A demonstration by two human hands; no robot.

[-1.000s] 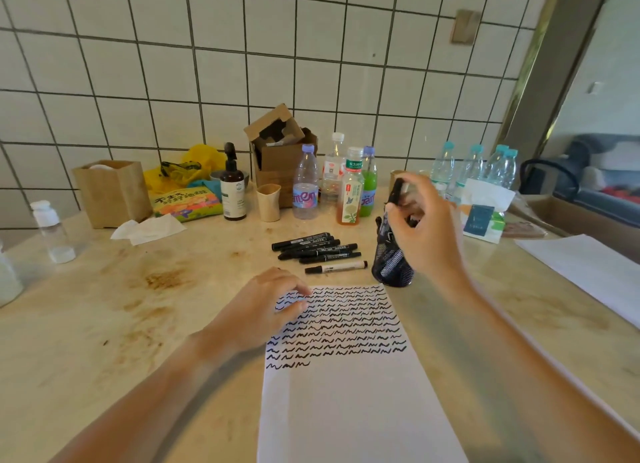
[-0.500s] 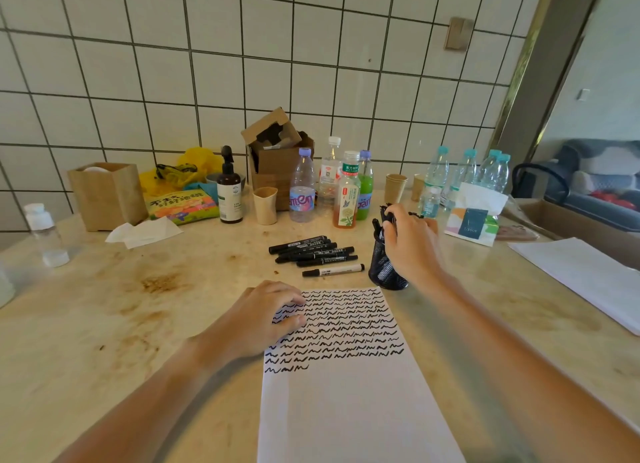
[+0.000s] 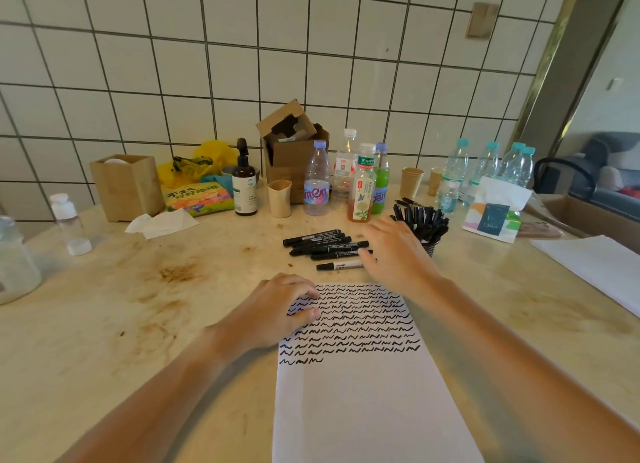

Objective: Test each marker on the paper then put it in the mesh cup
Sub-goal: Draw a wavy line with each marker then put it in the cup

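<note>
A white sheet of paper [image 3: 363, 403] lies in front of me, its upper part covered with rows of black squiggles. My left hand [image 3: 277, 310] rests on the sheet's upper left corner, fingers loosely bent. Several black markers [image 3: 322, 242] lie in a row beyond the paper, the nearest one a white-barrelled marker [image 3: 337, 265]. My right hand [image 3: 394, 251] hovers with spread fingers over the right ends of these markers and holds nothing. Behind it stands the black mesh cup [image 3: 429, 246], stuffed with several markers [image 3: 420, 220].
Along the tiled wall stand drink bottles [image 3: 317, 185], paper cups [image 3: 280, 198], a brown pump bottle [image 3: 244, 185], cardboard boxes [image 3: 292, 154], a wooden box [image 3: 126, 185] and a tissue pack [image 3: 493, 213]. More white paper [image 3: 595, 272] lies at the right. The tabletop [image 3: 138, 289] is stained.
My right hand dropped a marker into the mesh cup, let go, and moved left and down toward the row of loose markers. My left hand stayed on the paper.
</note>
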